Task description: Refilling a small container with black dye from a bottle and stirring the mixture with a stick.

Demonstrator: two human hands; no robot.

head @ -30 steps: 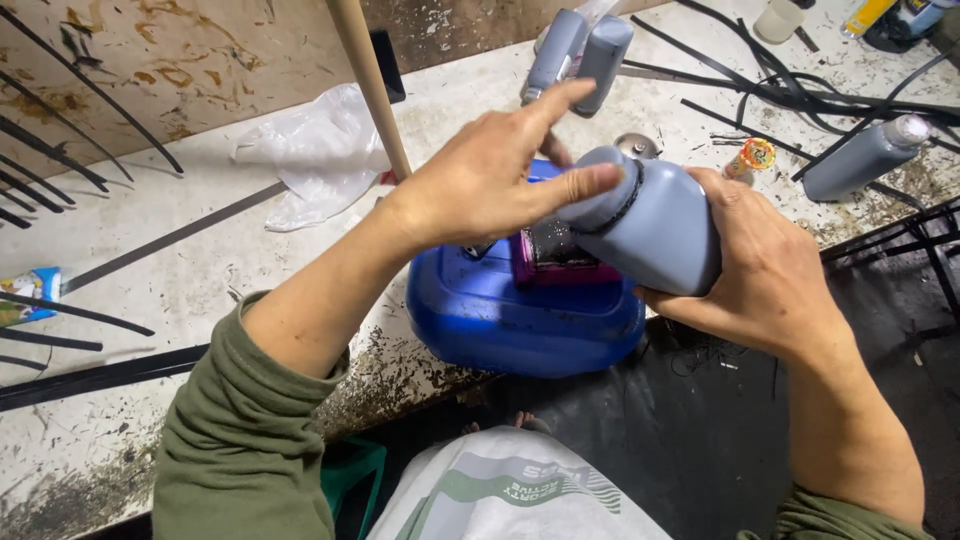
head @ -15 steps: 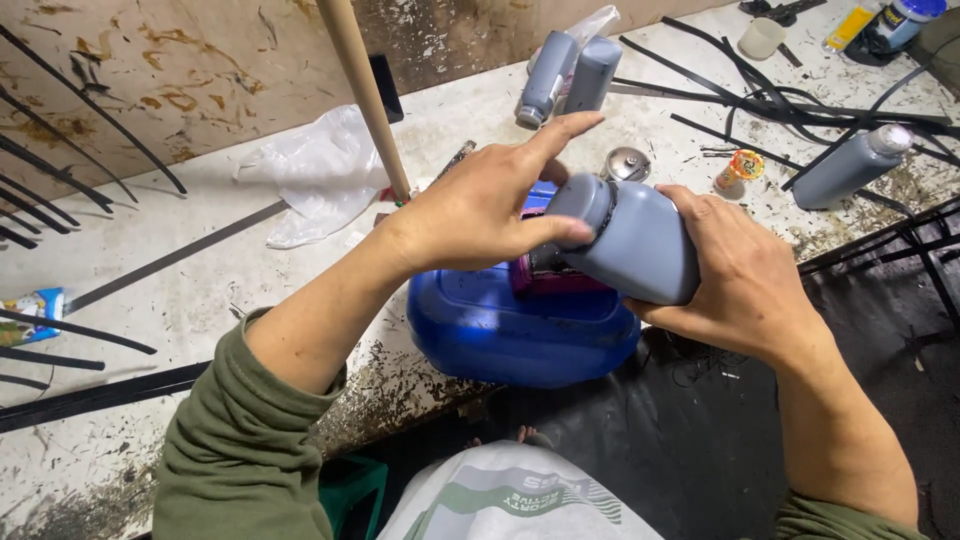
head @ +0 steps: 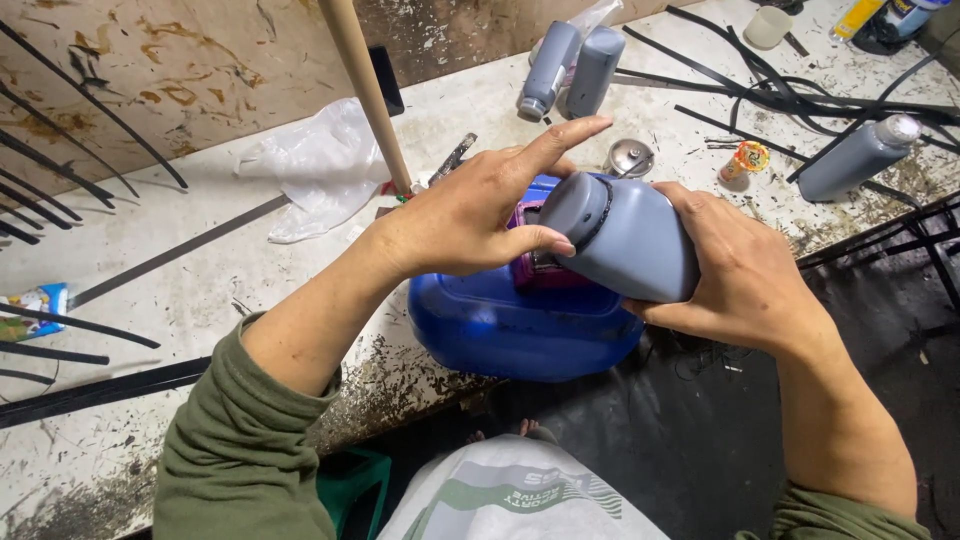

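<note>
My right hand point(head: 745, 275) grips a grey plastic bottle point(head: 630, 235), held on its side above a blue plastic jerrycan point(head: 520, 325). The bottle's neck end points left. My left hand point(head: 475, 210) rests at that neck end, thumb under it and fingers stretched over the top. Below the neck sits a magenta funnel-like piece point(head: 540, 270) on the jerrycan's mouth, mostly hidden by my left hand. The jerrycan stands at the front edge of a stained white workbench point(head: 200, 290).
Two grey bottles point(head: 570, 70) lie at the back, and a third point(head: 855, 160) at the right. A wooden pole point(head: 365, 90), a crumpled clear plastic bag point(head: 315, 165), a small metal cap point(head: 630, 157), black strips point(head: 790, 95) and thin rods lie on the bench. A green stool point(head: 350, 480) stands below.
The bottle has tipped further onto its side and shifted slightly left over the jerrycan. My left fingers have spread out over the neck end.
</note>
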